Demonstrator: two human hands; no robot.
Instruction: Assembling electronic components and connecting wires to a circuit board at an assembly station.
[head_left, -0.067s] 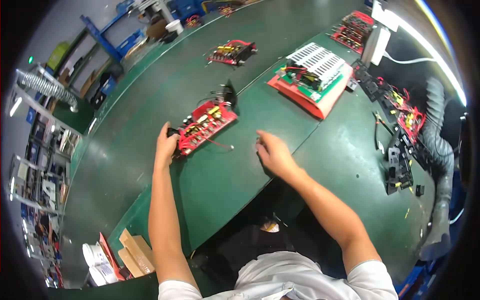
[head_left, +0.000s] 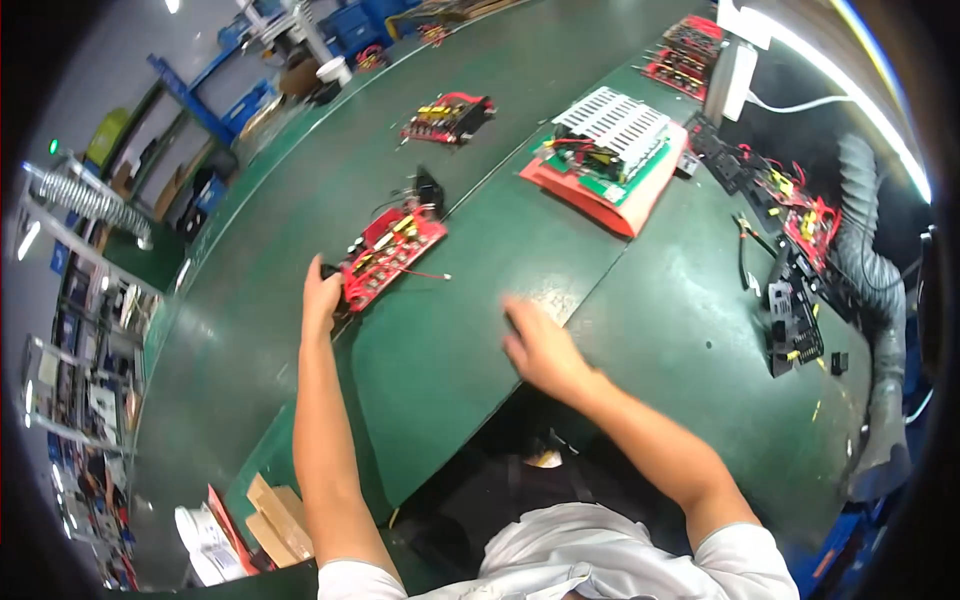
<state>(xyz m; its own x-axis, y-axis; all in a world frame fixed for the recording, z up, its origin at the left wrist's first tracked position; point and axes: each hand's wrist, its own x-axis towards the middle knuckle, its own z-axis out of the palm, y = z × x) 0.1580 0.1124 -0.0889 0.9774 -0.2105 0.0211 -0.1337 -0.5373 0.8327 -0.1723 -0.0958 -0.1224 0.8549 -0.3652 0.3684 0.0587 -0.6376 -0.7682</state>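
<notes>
My left hand [head_left: 322, 298] is closed on the near left end of a red circuit board assembly [head_left: 398, 258]. Yellow and dark components crowd the board, and a thin red wire sticks out from its right side. A black part [head_left: 430, 190] stands at the board's far end. My right hand [head_left: 542, 350] hovers apart from the board, over the green bench [head_left: 430, 380] near its front edge. It holds nothing visible; thumb and forefinger are apart, slightly blurred. What the left fingertips grip beneath the board is hidden.
Beyond lies a similar red board [head_left: 450, 118]. Right of centre, a white slotted unit [head_left: 615, 125] on a green board rests on an orange-red pad [head_left: 640, 205]. Pliers [head_left: 745, 250], black housings [head_left: 790, 320] and a grey hose [head_left: 870, 270] lie right. Cardboard [head_left: 278, 520] sits front left.
The view has shifted slightly, so most bench items appear a little further left. My right hand has drawn back toward me. The left hand keeps its grip on the circuit board.
</notes>
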